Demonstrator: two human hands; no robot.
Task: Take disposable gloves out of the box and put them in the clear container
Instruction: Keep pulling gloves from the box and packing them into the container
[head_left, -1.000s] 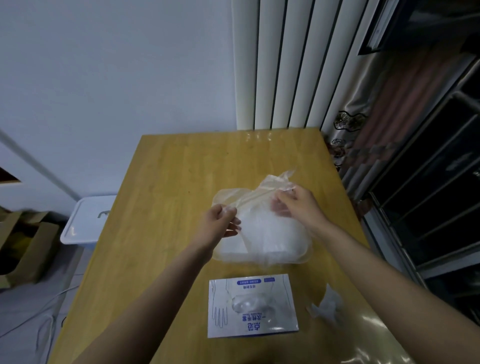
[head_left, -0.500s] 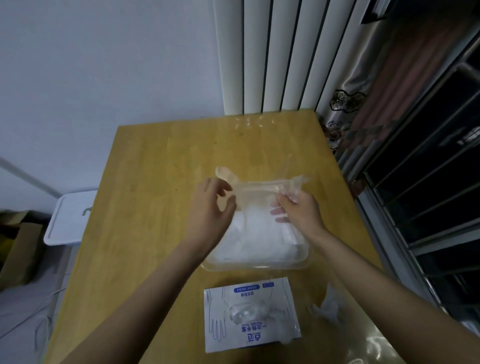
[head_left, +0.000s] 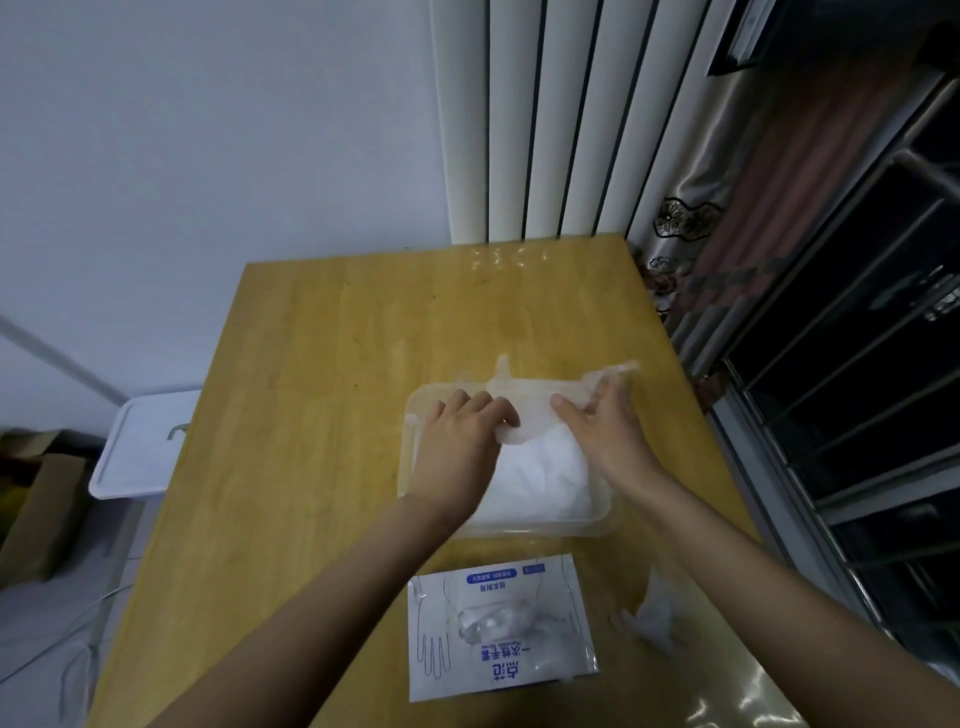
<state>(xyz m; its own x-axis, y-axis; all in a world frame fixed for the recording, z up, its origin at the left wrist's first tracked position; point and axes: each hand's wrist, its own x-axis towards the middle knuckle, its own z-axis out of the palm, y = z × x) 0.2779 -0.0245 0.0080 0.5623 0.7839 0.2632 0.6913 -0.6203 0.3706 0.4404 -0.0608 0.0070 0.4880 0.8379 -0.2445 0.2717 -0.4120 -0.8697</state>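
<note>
The head-worn wide-angle camera is looking forward and down from close above the wooden table (head_left: 311, 405), facing the wall (head_left: 208, 130)

Dim, bluish light around me, soft glare on my desk (head_left: 322, 426) at its near right corner, wide-angle bending at the edges, slightly soft focus

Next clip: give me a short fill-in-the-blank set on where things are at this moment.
The left hand and right hand hold one glove over the clear container, which stands on a ____ table.
The glove package lies ____ the clear container and the person.
A crumpled loose glove lies on the glove package's ____ side.
Missing words: wooden; between; right.
</note>
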